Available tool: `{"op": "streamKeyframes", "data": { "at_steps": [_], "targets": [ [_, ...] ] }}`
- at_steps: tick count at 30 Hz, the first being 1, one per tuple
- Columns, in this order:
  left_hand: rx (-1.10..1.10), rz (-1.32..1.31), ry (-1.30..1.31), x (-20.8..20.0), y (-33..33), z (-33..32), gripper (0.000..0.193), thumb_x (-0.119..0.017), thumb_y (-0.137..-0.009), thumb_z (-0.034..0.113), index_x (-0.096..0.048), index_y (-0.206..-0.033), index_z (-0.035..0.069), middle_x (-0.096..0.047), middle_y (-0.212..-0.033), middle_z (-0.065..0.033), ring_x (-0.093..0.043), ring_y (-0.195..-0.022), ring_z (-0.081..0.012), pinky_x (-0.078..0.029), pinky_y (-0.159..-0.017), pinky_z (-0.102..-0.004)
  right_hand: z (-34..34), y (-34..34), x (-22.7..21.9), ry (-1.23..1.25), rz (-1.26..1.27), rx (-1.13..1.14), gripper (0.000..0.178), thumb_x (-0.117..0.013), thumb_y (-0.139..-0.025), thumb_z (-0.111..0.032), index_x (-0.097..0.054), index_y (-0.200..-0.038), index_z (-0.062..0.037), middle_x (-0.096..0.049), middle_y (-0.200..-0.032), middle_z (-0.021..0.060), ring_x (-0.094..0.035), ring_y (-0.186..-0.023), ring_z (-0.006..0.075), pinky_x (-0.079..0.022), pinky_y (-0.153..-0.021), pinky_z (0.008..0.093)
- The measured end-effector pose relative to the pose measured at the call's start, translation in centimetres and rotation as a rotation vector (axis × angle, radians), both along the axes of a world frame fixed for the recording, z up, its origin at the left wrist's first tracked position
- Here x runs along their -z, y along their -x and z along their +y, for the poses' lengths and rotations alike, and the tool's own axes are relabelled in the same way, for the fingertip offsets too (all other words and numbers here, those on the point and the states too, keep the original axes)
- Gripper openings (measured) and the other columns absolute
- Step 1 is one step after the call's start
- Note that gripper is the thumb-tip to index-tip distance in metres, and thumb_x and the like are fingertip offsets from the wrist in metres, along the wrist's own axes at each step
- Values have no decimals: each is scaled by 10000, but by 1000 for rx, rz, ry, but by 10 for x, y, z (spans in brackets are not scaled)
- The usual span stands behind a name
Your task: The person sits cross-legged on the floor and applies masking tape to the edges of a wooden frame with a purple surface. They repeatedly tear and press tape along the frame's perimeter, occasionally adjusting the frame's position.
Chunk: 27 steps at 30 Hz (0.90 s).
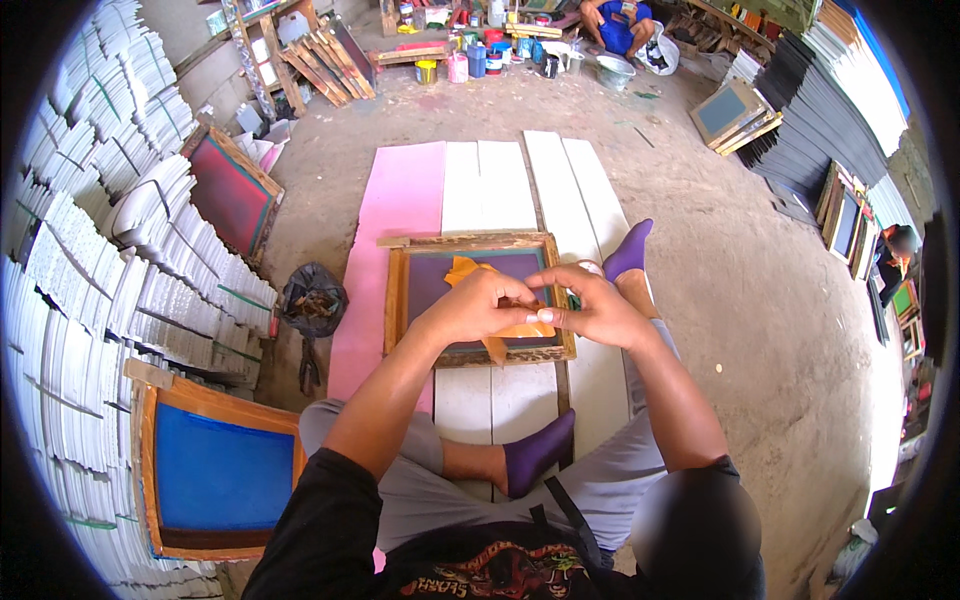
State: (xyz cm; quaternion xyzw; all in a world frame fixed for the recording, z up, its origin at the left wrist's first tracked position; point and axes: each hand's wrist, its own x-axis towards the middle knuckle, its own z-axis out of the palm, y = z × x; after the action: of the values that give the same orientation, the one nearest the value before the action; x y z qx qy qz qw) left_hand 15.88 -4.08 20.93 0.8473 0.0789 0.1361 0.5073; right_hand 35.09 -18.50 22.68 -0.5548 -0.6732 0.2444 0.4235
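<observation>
My left hand (pixel 468 308) and my right hand (pixel 598 308) meet fingertip to fingertip above a wooden-framed printing screen (pixel 397 300) with purple mesh. Between them they pinch a crumpled orange-brown strip of tape (pixel 465 268), thin and shiny. One end of it sticks up past my left hand, and another hangs down over the near side of the frame. My fingers cover the middle of the strip. The screen lies flat on white and pink boards (pixel 395 205) between my legs. A small round white item (pixel 590 267) shows partly behind my right hand.
A blue-mesh screen (pixel 225 468) stands at my left, a red-mesh one (pixel 228 190) farther off. White stacked sheets (pixel 150 270) line the left side. Beside the boards is a black bag (pixel 314 300) of scraps. Paint containers (pixel 475 62) and a seated person (pixel 622 28) are at the back.
</observation>
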Motion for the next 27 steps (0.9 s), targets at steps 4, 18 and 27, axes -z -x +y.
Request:
{"op": "streamKeyframes", "data": {
  "at_steps": [4, 18, 27],
  "targets": [
    [11, 82, -72, -2, 3, 5, 176, -791, -915, 135, -777, -1040, 11, -760, -886, -68, -668, -805, -102, -529, -735, -283, 2, -14, 15, 319, 156, -39, 272, -832, -885, -150, -710, -1095, -29, -690, -1090, 75, -634, -1027, 153, -509, -896, 338],
    [-129, 177, -47, 20, 5, 8, 239, -823, -867, 137, -770, -1046, -12, -718, -787, -96, -603, -690, -116, -489, -670, -306, -3, -10, 4, 426, 123, 363, 125, -781, -901, -20, -746, -1003, 43, -750, -917, 98, -705, -804, 123, -560, -682, 265],
    [-73, 304, -105, 47, 25, 29, 255, -847, -827, 163, -708, -888, -42, -633, -709, -156, -543, -623, -173, -452, -624, -358, -12, -47, 28, 239, 158, 507, 135, -759, -905, 2, -769, -1035, 37, -749, -858, 96, -690, -699, 130, -564, -627, 271]
  ]
}}
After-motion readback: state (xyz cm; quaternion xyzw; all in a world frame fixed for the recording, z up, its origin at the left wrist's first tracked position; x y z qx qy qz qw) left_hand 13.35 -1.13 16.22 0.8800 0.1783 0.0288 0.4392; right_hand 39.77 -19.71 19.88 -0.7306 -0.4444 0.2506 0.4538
